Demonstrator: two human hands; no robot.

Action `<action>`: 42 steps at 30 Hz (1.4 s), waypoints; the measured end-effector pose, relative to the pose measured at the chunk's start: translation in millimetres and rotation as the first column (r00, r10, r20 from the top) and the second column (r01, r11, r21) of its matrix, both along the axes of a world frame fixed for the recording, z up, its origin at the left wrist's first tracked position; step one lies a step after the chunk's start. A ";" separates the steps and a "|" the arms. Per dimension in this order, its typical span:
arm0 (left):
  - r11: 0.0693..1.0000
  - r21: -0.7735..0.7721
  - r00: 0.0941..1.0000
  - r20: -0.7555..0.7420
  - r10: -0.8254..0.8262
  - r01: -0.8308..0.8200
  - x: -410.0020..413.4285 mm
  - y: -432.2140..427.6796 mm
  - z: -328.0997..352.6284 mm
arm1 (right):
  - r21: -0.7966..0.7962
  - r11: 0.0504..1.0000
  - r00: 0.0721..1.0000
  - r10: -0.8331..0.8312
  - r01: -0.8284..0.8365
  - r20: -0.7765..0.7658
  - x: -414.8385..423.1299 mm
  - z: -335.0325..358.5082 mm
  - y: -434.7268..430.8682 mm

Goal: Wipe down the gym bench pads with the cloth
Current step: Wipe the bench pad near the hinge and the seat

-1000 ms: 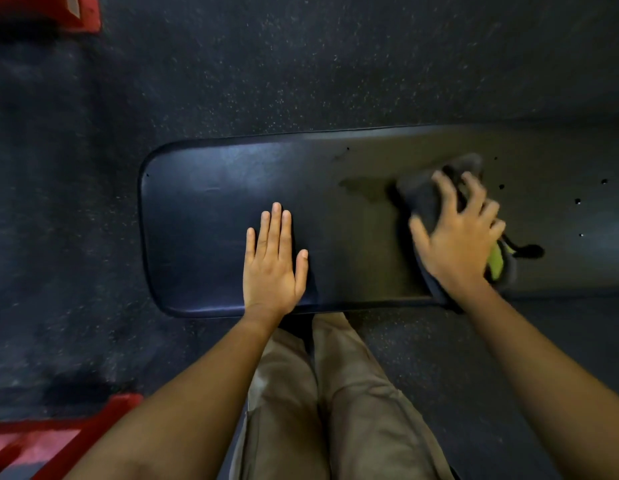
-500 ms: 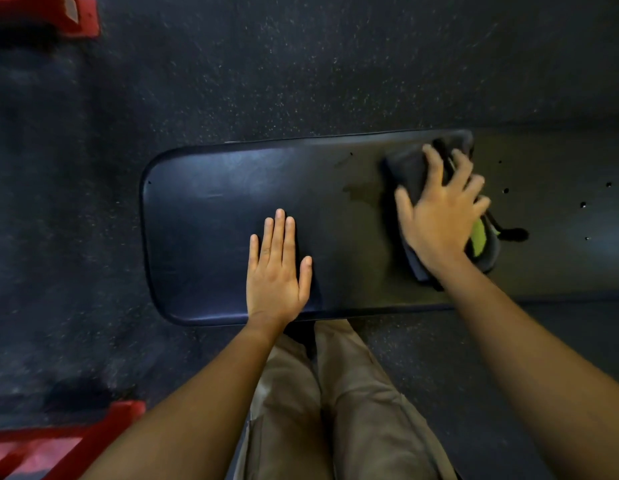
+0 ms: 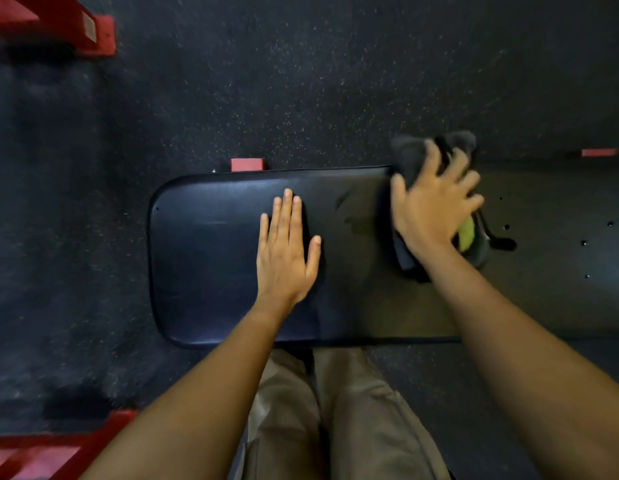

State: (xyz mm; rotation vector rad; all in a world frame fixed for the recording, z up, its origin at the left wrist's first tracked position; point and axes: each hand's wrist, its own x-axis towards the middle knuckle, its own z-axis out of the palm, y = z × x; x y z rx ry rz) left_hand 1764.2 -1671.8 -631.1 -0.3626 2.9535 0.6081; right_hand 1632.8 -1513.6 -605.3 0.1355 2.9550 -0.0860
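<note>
**Operator:** What is the status at the left end?

**Technician:** The bench pad lies crosswise before the person. The left hand rests flat on it, fingers straight and together, holding nothing. It appears to serve as a brace.

**Operator:** And the wiping side?

**Technician:** The dark cloth is bunched at the pad's far edge, partly overhanging it. The right hand presses on it with fingers spread, not curled round it. A green patch shows beside the palm; what it is cannot be told.

**Operator:** Which step is in hand?

**Technician:** A wiping stroke, judged to be at its far limit. The next move likely calls for drawing the cloth toward the near edge under even pressure.
</note>
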 end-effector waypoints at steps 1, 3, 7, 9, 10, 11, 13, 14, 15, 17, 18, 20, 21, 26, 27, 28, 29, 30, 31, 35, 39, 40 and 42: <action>1.000 -0.012 1.000 0.010 0.018 -0.018 -6.6 -1.8 -1.6 | 0.007 0.999 0.998 0.039 -0.040 0.038 -6.7 -0.4 -21.6; 0.999 -0.035 0.999 0.032 0.017 -0.016 -12.3 -5.8 -5.7 | 0.008 0.953 0.953 0.301 -0.302 0.027 4.8 -2.7 -43.2; 0.998 -0.063 1.000 0.022 0.006 -0.005 -11.4 -7.0 -7.3 | -0.046 0.808 0.808 0.585 -0.588 -0.069 70.0 -5.9 8.4; 0.998 -0.063 1.000 0.022 0.005 -0.004 -10.8 -6.0 -7.5 | -0.037 0.822 0.820 0.563 -0.569 -0.099 82.3 -4.4 36.7; 0.998 -0.065 1.000 0.024 0.006 -0.005 -11.8 -6.1 -7.5 | -0.021 0.852 0.849 0.520 -0.523 -0.092 77.0 -4.2 38.0; 0.998 -0.066 1.000 0.027 0.008 -0.006 -12.5 -5.9 -7.6 | 0.004 0.891 0.888 0.454 -0.455 -0.075 67.7 -5.0 30.6; 0.998 -0.068 0.999 0.031 0.009 -0.007 -12.0 -5.6 -7.8 | 0.026 0.954 0.954 0.299 -0.298 -0.036 38.1 -4.1 -4.5; 0.998 -0.070 0.999 0.032 0.006 -0.003 -11.9 -5.7 -7.7 | 0.012 0.967 0.967 0.253 -0.253 0.003 20.1 -2.9 -26.3; 0.997 -0.073 0.999 0.034 0.004 -0.002 -12.0 -5.6 -7.4 | -0.007 0.969 0.968 0.246 -0.246 0.052 3.9 -3.0 -45.1; 0.997 -0.073 0.999 0.040 0.003 0.000 -12.1 -6.2 -7.0 | -0.026 0.945 0.942 0.328 -0.327 0.069 -8.6 -4.0 -62.5; 0.997 -0.072 0.999 0.041 0.002 0.001 -12.1 -6.6 -7.0 | -0.032 0.923 0.923 0.384 -0.384 0.034 -3.6 -4.7 -59.8; 0.997 -0.071 0.999 0.038 -0.007 0.009 -11.9 -6.4 -7.1 | -0.051 0.888 0.889 0.454 -0.457 -0.054 30.5 -2.7 -38.4; 0.997 -0.074 0.999 0.035 -0.006 0.008 -12.0 -6.3 -7.5 | -0.058 0.878 0.879 0.471 -0.476 -0.079 56.1 -2.0 -24.2; 0.997 -0.078 0.999 0.034 -0.004 0.007 -13.1 -6.2 -8.4 | -0.014 0.909 0.905 0.414 -0.417 -0.101 114.9 -3.9 1.4; 0.997 -0.077 0.999 0.033 -0.003 0.006 -12.7 -5.5 -8.3 | -0.006 0.922 0.918 0.385 -0.387 -0.098 103.8 -5.1 -7.6; 0.997 -0.075 0.999 0.034 -0.005 0.007 -12.6 -6.0 -8.3 | -0.006 0.934 0.930 0.356 -0.358 -0.090 87.3 -7.2 -19.8; 0.997 -0.070 0.999 0.039 -0.006 0.009 -11.9 -6.6 -7.7 | -0.018 0.947 0.944 0.318 -0.321 -0.082 67.2 -8.0 -33.0; 0.998 -0.067 0.999 0.042 -0.011 0.014 -12.5 -7.4 -7.1 | -0.035 0.960 0.960 0.277 -0.279 -0.051 45.0 -7.2 -46.8; 0.998 -0.064 0.999 0.045 -0.015 0.018 -13.3 -7.6 -6.6 | -0.049 0.969 0.970 0.241 -0.242 -0.024 24.9 -7.6 -58.9; 0.997 -0.068 0.999 0.050 -0.021 0.025 -12.8 -8.3 -5.8 | -0.045 0.964 0.964 0.261 -0.263 -0.041 26.2 -5.5 -53.3; 0.997 -0.071 0.999 0.050 -0.016 0.019 -12.8 -8.0 -7.4 | -0.028 0.946 0.943 0.321 -0.324 -0.084 134.2 0.5 -0.3; 0.997 -0.070 0.999 0.049 -0.020 0.023 -12.1 -8.0 -7.8 | -0.019 0.951 0.948 0.306 -0.309 -0.082 152.9 0.4 6.4; 0.997 -0.074 0.999 0.048 -0.023 0.027 -12.3 -6.3 -7.9 | -0.008 0.959 0.953 0.281 -0.284 -0.108 156.1 -3.2 6.5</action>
